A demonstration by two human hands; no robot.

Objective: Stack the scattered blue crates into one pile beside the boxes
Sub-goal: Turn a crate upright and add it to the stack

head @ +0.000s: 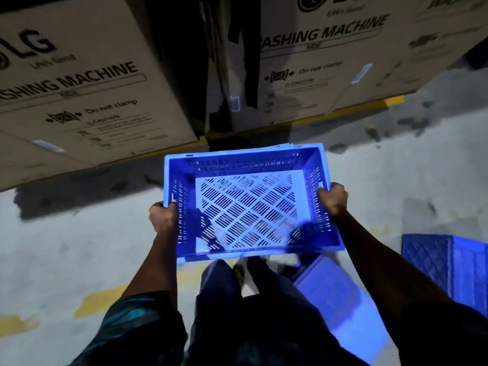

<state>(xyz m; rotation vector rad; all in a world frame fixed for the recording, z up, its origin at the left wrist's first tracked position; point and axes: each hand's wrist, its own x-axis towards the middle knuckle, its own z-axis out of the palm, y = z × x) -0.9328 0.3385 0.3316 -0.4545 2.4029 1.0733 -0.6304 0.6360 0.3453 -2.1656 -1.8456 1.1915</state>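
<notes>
Two hands: your left hand (163, 216) and right hand (333, 199) each grip a short side wall of the blue crate (248, 204).
Crate: level, open side up, above the floor (66, 247), just before the boxes (87, 83).
Axis: long side spans hand to hand.
Others: two more crates (340, 299) lie at your right, nearer the right hand.

The crate (250, 204) between the left hand (163, 216) and right hand (333, 200) is showing bright blue walls pierced with rows of short slots, and a paler, whitish-blue floor cut in a diamond lattice of slanted slits. Beyond the hands, two cardboard boxes (79, 96) are showing plain tan with black lettering. Below the right hand, two more crates (338, 305) are glowing deep blue, the farther one (433, 257) bearing a quilted diamond pattern. The floor (79, 247) under the left hand is looking pale grey, with worn yellow stripes (97, 302).
</notes>
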